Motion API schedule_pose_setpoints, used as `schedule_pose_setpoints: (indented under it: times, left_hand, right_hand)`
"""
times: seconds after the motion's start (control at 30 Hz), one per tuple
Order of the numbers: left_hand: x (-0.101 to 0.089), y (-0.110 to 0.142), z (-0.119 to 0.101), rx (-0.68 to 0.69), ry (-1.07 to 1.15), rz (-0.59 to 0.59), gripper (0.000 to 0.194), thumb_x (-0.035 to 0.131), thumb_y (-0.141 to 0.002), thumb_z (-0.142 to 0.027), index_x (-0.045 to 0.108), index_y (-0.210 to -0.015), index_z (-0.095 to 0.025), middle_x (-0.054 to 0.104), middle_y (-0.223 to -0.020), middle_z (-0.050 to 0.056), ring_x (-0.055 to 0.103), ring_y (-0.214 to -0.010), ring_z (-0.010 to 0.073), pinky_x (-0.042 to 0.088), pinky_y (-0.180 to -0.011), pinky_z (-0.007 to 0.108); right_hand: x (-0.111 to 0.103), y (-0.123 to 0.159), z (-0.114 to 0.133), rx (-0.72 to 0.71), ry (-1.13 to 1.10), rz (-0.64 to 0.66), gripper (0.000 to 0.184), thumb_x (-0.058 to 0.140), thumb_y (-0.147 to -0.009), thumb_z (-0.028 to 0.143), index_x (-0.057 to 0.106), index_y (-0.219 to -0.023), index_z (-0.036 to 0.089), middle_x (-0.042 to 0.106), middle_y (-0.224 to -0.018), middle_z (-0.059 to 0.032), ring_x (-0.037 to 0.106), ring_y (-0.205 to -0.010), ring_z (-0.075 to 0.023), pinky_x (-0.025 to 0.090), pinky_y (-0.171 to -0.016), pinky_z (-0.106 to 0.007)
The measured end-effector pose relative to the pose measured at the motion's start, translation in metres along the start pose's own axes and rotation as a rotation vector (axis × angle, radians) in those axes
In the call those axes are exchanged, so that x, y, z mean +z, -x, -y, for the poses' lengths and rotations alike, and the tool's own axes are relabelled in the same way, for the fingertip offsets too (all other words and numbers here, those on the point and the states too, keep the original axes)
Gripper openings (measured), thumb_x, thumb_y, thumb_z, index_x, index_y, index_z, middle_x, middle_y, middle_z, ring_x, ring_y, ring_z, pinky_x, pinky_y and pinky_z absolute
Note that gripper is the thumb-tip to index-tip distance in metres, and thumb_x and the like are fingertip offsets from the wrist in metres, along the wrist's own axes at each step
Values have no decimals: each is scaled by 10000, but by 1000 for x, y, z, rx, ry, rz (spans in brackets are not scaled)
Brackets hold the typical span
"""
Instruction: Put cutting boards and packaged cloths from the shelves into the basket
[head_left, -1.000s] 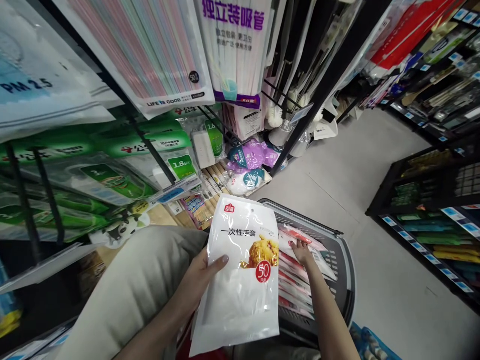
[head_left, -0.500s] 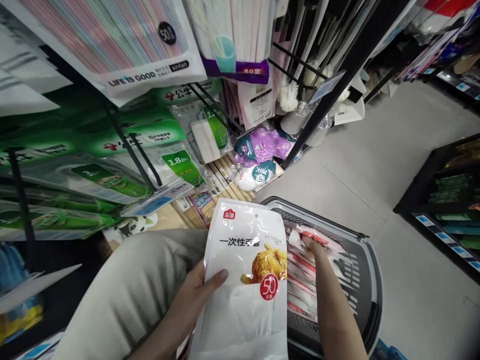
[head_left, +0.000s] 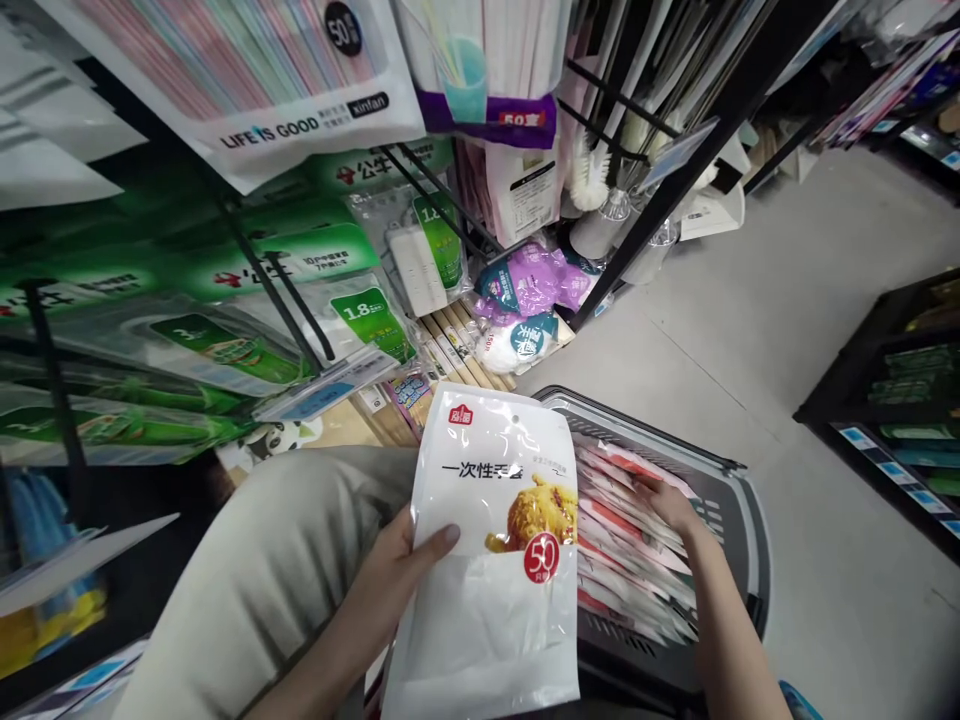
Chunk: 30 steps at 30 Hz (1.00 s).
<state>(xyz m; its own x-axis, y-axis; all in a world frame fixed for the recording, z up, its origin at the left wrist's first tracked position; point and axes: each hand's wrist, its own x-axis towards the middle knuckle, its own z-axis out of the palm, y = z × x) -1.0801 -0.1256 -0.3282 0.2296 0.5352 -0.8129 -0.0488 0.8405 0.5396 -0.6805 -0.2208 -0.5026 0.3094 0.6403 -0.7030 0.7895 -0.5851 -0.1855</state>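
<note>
My left hand [head_left: 405,565] grips the left edge of a white pack of disposable gloves [head_left: 480,620], its thumb lying across the front. The pack is upright, with a fried-chicken picture and a red "50" circle. To its right, my right hand [head_left: 664,500] reaches into a grey shopping basket [head_left: 739,560]. Its fingers are closed on the upper edge of one of the white-and-red packs [head_left: 622,530] standing in a row there. The fingertips are partly hidden among the packs.
On the left hang green-labelled power strips [head_left: 367,315] and packs of straws [head_left: 300,70] on hooks. Purple bags [head_left: 525,280] lie low by the black shelf post [head_left: 675,170]. Grey floor [head_left: 675,330] runs behind the basket, and another shelf [head_left: 885,400] stands at the right.
My right hand has shifted right and slightly down within the basket, and more of the packs show. My left hand still holds the glove pack in nearly the same place.
</note>
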Motion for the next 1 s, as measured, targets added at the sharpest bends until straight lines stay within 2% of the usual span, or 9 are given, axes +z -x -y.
schedule_pose_setpoints:
  times: [0.13,0.3,0.5,0.6,0.73,0.77,0.8,0.9,1.0]
  left_hand:
    - [1,2,1,0,3,9,584,709,-649,-375,509,-1158,-172,673,-974,89,644,-779,262,512,-643,317]
    - [2,4,3,13,-15,30,554,700,-660,-378,517,-1140,-169,674,-970,90,645,-777,261,510,-635,310]
    - [1,2,2,25,-18,-1,560,715,-637,-388,535,-1120,-168,672,-982,90,643,-792,264,509,-673,320]
    - [2,2,1,36,6,23,552,711,-650,-369,523,-1132,-176,668,-996,83,641,-806,252,507,-706,320]
    - [7,6,-2,51,31,90,517,698,-668,-362,529,-1116,-168,664,-999,87,635,-826,251,505,-688,311]
    - [8,7,-2,57,38,106,511,701,-663,-364,537,-1102,-161,664,-996,90,633,-835,253,503,-688,309]
    - [9,8,-2,64,44,122,511,708,-654,-363,543,-1092,-157,664,-994,92,631,-840,254,501,-692,308]
    - [14,12,1,80,43,192,515,736,-616,-359,563,-1051,-145,668,-979,98,631,-830,253,494,-699,309]
    - [17,16,8,96,33,307,499,745,-606,-348,572,-1022,-133,664,-989,109,623,-867,266,490,-711,315]
  right_hand:
    - [-6,15,3,-74,115,27,425,484,-785,369,541,-1164,187,611,-1108,-97,552,-1022,-237,397,-866,-295]
    - [2,1,14,-30,241,-16,339,471,-803,322,588,-1076,159,650,-935,-161,586,-924,-290,397,-839,-386]
    - [-2,-18,19,-21,217,-29,337,513,-780,307,586,-1072,156,644,-966,-160,583,-944,-288,402,-838,-377]
    - [-13,-13,25,-30,149,-30,330,516,-770,338,613,-1034,165,658,-938,-141,596,-908,-296,425,-802,-374]
    - [-29,37,55,-65,-28,-143,387,436,-812,394,548,-1115,180,619,-1074,-105,576,-971,-235,429,-837,-318]
    - [-30,58,68,-96,-123,-171,411,403,-825,434,526,-1126,184,616,-1078,-93,577,-965,-217,435,-838,-307]
    - [-28,81,81,-154,-367,-183,433,424,-807,474,527,-1110,181,626,-1045,-90,585,-934,-221,448,-824,-322]
    - [-11,149,123,-316,-950,43,492,544,-727,526,512,-1091,197,636,-998,-77,599,-872,-236,482,-767,-364]
    - [15,196,152,-278,-1128,-117,548,681,-625,472,522,-1074,201,604,-1105,-90,563,-990,-267,453,-857,-396]
